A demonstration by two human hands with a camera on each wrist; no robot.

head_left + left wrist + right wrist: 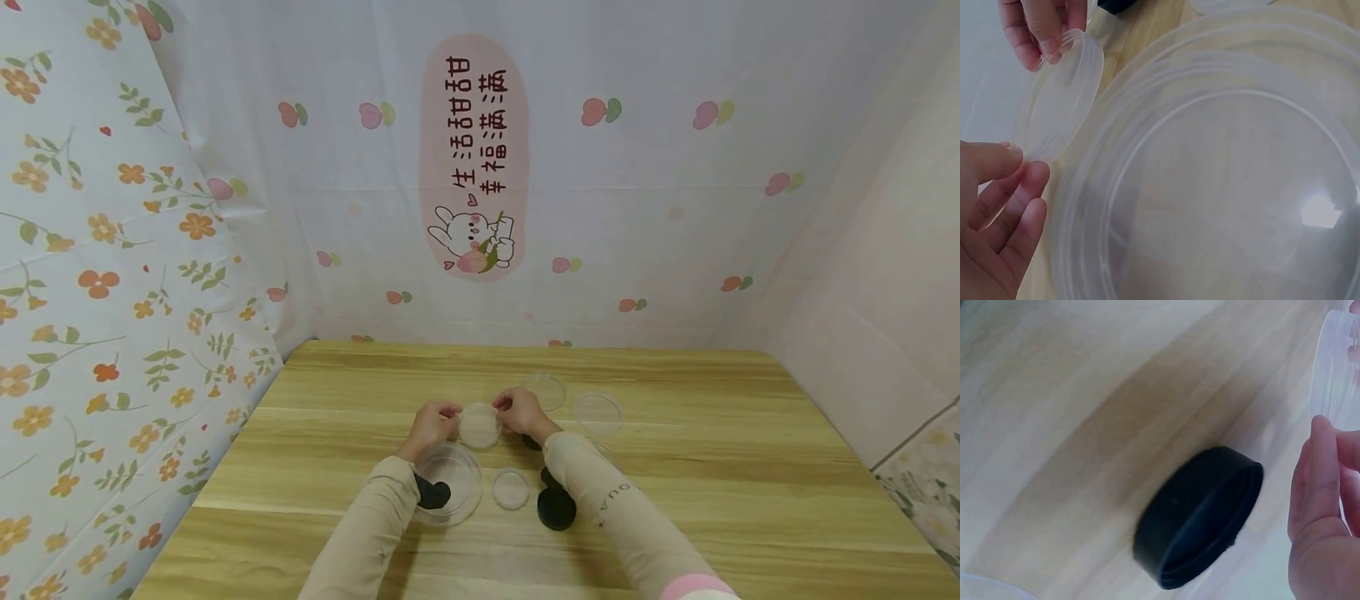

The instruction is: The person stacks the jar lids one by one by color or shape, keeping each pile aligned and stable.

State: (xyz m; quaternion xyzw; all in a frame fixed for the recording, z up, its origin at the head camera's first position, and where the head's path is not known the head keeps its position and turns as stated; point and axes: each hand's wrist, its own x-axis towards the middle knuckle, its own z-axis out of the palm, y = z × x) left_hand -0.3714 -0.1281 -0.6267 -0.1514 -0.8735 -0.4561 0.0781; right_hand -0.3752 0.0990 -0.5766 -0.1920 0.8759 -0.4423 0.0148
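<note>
Between my two hands is a clear round petri dish (480,426), tilted up off the table in the left wrist view. My left hand (432,427) pinches its near rim with thumb and fingertips. The opposite rim is held by my right hand (520,412), thumb and fingers closed on the edge. Below my left wrist lies a large clear dish (1229,181) with several concentric rims. A small clear dish (511,489) rests beside it. Close to my right hand stands a black round lid (1197,519), its hollow side showing.
Two clear round discs lie beyond my right hand, one farther back (545,391) and one to the right (597,414). A black round object (557,508) sits by my right forearm. The wooden table (337,383) meets a printed curtain (637,183) at the back.
</note>
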